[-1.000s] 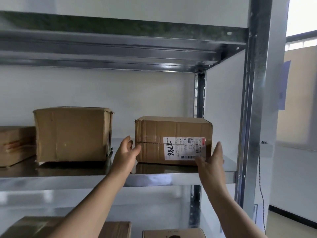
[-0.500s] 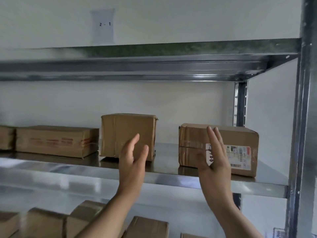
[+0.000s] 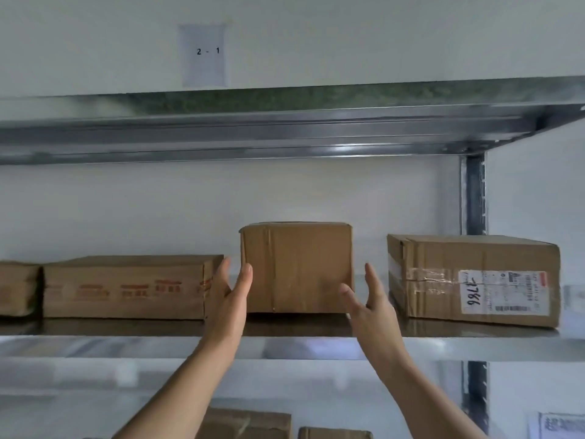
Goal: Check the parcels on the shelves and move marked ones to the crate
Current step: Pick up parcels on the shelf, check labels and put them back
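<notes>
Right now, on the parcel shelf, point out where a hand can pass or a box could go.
Widest bare strip: between the plain box and the labelled box, where the right hand reaches. The gap between the long printed box and the plain box is narrow, filled by the left hand. Further left it is crowded.

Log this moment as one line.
middle box on shelf | left hand open at left edge | right hand open at right edge | not lifted
</notes>
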A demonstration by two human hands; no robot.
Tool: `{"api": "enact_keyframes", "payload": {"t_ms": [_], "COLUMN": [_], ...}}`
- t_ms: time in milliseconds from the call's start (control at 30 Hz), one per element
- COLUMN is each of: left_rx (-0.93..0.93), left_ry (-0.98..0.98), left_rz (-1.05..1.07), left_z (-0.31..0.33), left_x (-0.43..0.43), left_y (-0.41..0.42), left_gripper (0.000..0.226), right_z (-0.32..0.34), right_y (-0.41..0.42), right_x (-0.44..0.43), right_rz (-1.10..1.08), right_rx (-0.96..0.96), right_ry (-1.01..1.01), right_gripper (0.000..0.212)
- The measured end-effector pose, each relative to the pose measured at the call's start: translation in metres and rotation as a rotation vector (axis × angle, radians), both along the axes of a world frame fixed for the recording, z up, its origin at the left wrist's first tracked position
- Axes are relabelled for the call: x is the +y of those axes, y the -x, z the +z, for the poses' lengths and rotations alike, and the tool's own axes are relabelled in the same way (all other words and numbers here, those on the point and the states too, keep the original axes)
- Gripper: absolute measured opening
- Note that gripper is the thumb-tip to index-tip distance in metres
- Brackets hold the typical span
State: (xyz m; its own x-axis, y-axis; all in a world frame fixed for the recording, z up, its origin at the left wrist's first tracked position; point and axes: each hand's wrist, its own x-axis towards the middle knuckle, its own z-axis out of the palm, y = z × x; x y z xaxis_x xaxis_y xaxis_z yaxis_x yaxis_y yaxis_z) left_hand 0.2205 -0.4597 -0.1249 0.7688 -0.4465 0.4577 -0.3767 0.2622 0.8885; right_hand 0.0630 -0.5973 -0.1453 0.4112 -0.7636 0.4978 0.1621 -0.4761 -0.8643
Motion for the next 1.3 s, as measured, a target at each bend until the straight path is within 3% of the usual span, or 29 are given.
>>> {"api": "enact_keyframes", "payload": {"t_ms": [167,267,367,633,767,900,1100,1200,1300], "left_rx": [0.003,0.067,0.084,0.137,0.159,0.219,0.269,0.248,0.24], "left_ry": [-0.14,-0.155,-0.133,-0.125,-0.125,-0.11,-0.065,-0.067,-0.056], "left_rz": [-0.072,-0.143,-0.177,-0.233,-0.252,-0.242,-0.241,-0.239,-0.238], "left_z": [-0.004,-0.004,0.001,0.01,0.012,0.014,0.019,0.022,0.019], "left_x": [-0.008,-0.013,-0.016,-0.019,-0.021,-0.014,-0.005,0.002,0.01], "left_y": [-0.044,-0.058,-0.066,-0.073,-0.073,-0.068,-0.061,-0.057,-0.053], "left_gripper": [0.089,0.08,0.086,0.074,0.073,0.09,0.075,0.09,0.102], "right_z": [0.009,0.014,0.022,0.033,0.038,0.037,0.041,0.046,0.053], "right_y": [-0.027,-0.035,-0.037,-0.046,-0.044,-0.042,-0.033,-0.028,-0.022], "right_x": [0.005,0.003,0.001,0.004,0.007,0.01,0.024,0.032,0.041], "right_rz": [-0.047,-0.068,-0.078,-0.081,-0.088,-0.099,-0.113,-0.111,-0.115], "right_rx": [-0.015,-0.028,-0.03,-0.05,-0.071,-0.102,-0.202,-0.248,-0.278], "right_ry": [-0.093,-0.141,-0.16,-0.175,-0.196,-0.264,-0.297,-0.333,-0.367], "right_gripper": [0.084,0.09,0.088,0.086,0.073,0.094,0.057,0.043,0.048]}}
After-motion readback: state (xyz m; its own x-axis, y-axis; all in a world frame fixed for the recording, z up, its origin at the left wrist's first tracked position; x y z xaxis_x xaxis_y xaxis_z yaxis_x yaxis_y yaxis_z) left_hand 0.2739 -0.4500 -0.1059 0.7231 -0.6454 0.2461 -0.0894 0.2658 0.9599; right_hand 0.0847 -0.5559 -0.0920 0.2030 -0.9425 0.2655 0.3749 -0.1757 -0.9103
